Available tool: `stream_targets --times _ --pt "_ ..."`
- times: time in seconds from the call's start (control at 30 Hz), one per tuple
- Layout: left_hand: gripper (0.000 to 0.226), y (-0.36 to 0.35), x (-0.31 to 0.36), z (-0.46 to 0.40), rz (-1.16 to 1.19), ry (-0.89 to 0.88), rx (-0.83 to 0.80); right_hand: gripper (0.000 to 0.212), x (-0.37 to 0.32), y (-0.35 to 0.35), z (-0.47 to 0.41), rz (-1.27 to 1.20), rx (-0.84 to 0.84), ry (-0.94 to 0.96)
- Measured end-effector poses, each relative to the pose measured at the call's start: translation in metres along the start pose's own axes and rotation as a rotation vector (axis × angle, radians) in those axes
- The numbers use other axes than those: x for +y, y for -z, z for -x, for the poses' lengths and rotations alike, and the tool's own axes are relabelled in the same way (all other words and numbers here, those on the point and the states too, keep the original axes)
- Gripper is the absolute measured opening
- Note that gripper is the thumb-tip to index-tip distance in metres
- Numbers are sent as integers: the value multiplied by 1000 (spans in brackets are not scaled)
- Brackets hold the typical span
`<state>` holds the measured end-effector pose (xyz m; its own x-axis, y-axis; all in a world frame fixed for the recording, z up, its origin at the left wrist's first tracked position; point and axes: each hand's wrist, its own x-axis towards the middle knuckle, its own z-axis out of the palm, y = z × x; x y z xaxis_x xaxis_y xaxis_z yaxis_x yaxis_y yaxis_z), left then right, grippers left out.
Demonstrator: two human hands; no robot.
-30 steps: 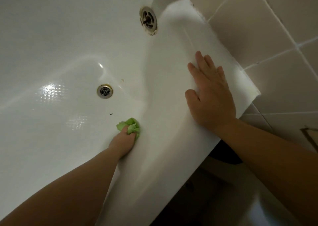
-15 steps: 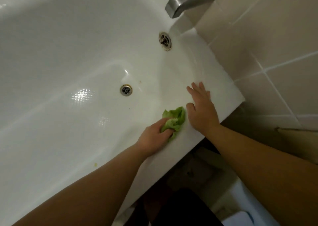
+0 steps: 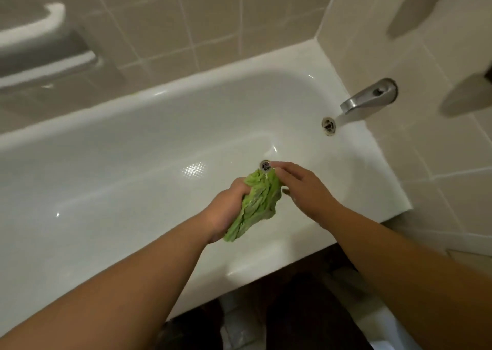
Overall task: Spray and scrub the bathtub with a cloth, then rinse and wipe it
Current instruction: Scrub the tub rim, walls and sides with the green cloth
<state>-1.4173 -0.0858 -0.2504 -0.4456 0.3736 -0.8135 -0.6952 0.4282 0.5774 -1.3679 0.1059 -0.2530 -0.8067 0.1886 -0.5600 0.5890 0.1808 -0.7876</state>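
The white bathtub (image 3: 266,254) fills the middle of the view, its near rim running below my hands. A crumpled green cloth (image 3: 257,206) hangs above the tub floor, close to the round floor drain (image 3: 265,166). My left hand (image 3: 226,208) grips the cloth along its left side. My right hand (image 3: 303,187) holds the cloth's upper right edge with its fingertips, the fingers reaching towards the drain.
A metal spout (image 3: 368,96) sticks out of the tiled right wall above the overflow fitting (image 3: 329,125). A white grab bar (image 3: 45,46) is on the far tiled wall at left. Dark floor lies below the tub's near rim.
The view has pulled back and up. My left hand lifted the cloth off the tub's rim. My right hand left the rim and took hold of the cloth's edge.
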Motion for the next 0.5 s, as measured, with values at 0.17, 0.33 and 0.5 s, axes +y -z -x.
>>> stream_targets --times 0.17,0.33,0.5 --pt "34 58 -6 56 15 -90 60 43 -56 -77 35 102 21 148" --pt "25 116 -15 125 219 -145 99 81 -99 -148 89 130 -52 316" --pt "20 162 -25 185 424 -169 78 123 -124 -202 131 340 -144 421"
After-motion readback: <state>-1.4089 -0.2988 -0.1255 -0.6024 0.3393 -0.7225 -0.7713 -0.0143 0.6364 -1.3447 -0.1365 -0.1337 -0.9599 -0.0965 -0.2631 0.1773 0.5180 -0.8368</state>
